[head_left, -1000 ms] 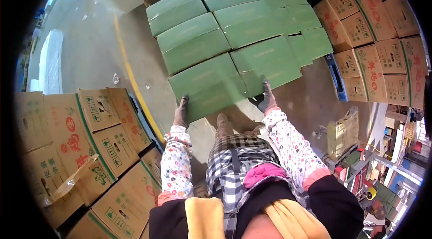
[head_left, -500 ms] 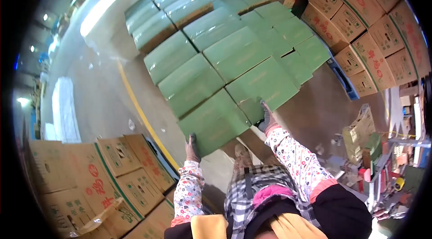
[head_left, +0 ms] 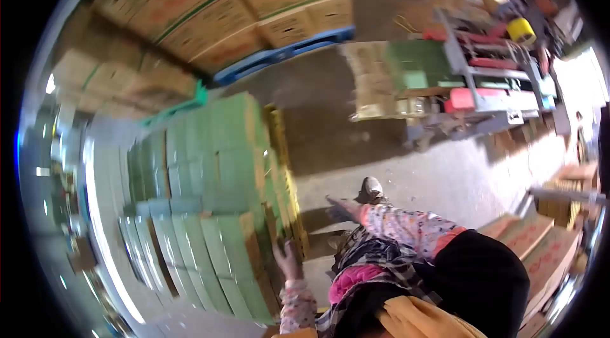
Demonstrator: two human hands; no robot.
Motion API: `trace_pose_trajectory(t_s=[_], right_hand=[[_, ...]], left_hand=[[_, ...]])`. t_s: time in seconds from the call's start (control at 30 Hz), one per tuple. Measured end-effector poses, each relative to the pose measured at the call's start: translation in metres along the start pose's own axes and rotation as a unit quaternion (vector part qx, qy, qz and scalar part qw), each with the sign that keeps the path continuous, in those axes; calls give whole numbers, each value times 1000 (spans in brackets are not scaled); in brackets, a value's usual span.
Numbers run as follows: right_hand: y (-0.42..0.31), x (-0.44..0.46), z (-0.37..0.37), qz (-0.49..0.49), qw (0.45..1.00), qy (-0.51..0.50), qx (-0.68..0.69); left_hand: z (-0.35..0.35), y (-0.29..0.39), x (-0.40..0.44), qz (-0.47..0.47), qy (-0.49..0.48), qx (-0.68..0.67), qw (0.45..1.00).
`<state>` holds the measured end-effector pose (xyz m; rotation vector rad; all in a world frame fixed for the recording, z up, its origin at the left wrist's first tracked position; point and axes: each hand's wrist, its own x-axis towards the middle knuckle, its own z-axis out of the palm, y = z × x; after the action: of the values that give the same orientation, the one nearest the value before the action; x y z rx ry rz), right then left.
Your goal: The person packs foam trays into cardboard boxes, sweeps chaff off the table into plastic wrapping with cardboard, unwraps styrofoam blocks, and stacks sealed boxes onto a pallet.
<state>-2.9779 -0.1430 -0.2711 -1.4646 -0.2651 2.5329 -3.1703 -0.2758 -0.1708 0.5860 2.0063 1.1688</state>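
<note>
A large stack of green cardboard boxes point(head_left: 232, 179) stands to my left on a yellow pallet point(head_left: 293, 204). Close beside the stack's near side is my left hand point(head_left: 290, 262), gloved, its fingers apart and nothing in them; whether the fingertips touch a box I cannot tell. My right hand point(head_left: 344, 209), also in a dark glove and slightly blurred, hangs over the floor in front of my body. Its fingers are stretched out and it holds nothing.
Brown cartons point(head_left: 222, 20) are piled on a blue pallet point(head_left: 286, 52) at the back. A grey metal machine point(head_left: 473, 77) with green sheets of cardboard point(head_left: 422, 61) stands at the upper right. More brown cartons point(head_left: 546, 249) lie at the right, and a person point(head_left: 549, 4) is behind the machine.
My view has swung to the right, so the green stack now lies on my left. Both hands have come off the near green boxes, and the machine is now in fuller view.
</note>
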Motion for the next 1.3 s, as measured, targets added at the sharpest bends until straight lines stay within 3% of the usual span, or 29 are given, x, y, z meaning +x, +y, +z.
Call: trace_pose_trajectory(t_s=[0.03,0.1,0.13,0.17,0.23,0.27,0.3,0.33,0.4,0.47,0.53,0.57,0.6,0.63,0.67,0.77,0.83,0.87,0.9,0.93,0.97,1.03,1.07,1.1,1.13,1.17,1.2,1.23,1.3], right_hand=[[-7,-7,-46,-20,998,41,33],[-27,-37,-137,-58,986,98,119],[-44,-63,-177,-83,974,112,178],[-62,-89,-210,-113,964,148,188],[-75,-130,-272,-175,937,200,226],[-76,-147,-299,-207,919,216,257],[-71,-159,-324,-222,904,223,289],[-64,-169,-341,-236,887,232,322],[-50,-179,-357,-226,847,275,396],[-28,-175,-353,-224,815,306,438],[11,-154,-348,-263,825,251,431],[6,-156,-334,-241,830,249,438],[-5,-161,-313,-220,833,247,443],[-12,-159,-302,-229,840,238,431],[-20,-157,-295,-244,827,225,454],[-66,-152,-276,-277,813,193,474],[-134,-157,-247,-268,803,178,502],[-131,-131,-262,-349,825,23,444],[-140,-98,-274,-407,836,31,368],[-148,-65,-287,-464,834,45,295],[-157,-30,-295,-502,830,147,197],[-237,-58,-249,-490,808,75,318],[-278,-74,-224,-480,791,42,377],[-286,-79,-217,-446,804,156,362],[-291,-67,-225,-435,823,84,354],[-292,-44,-255,-453,820,117,331],[-301,-76,-177,-420,824,153,349],[-278,-82,-159,-411,839,142,327],[-217,-80,-140,-395,873,107,267]], left_hand=[[44,-31,26,-20,-102,-90,991],[175,47,31,-3,-208,30,978],[227,49,53,114,-244,141,953],[277,81,69,92,-304,173,932],[371,125,101,21,-331,0,943],[412,130,127,66,-311,18,948],[441,165,131,31,-289,-5,957],[461,197,132,-6,-283,-30,959],[499,195,172,7,-305,-75,950],[527,183,211,43,-233,5,972],[541,167,245,53,-177,54,981],[544,146,265,-25,-268,-74,960],[544,139,285,-124,-287,-111,943],[545,135,283,-218,-355,-175,892],[539,133,278,-309,-413,-237,823],[486,152,239,-244,-431,-200,845],[431,174,201,-266,-386,-207,859],[400,136,208,-214,-407,-281,842],[368,125,188,-60,-425,-198,881],[335,120,158,-133,-341,-296,882],[291,110,137,-185,-280,-304,892],[200,92,93,-276,-143,-323,894],[151,80,62,-327,-143,-402,843],[103,47,29,-219,-142,-262,929],[73,37,4,-197,-98,-208,953],[43,27,-22,-180,-52,-148,971],[19,48,-49,-240,7,-202,950],[-1,61,-75,-294,60,-265,916],[-41,48,-120,-264,110,-341,895]])
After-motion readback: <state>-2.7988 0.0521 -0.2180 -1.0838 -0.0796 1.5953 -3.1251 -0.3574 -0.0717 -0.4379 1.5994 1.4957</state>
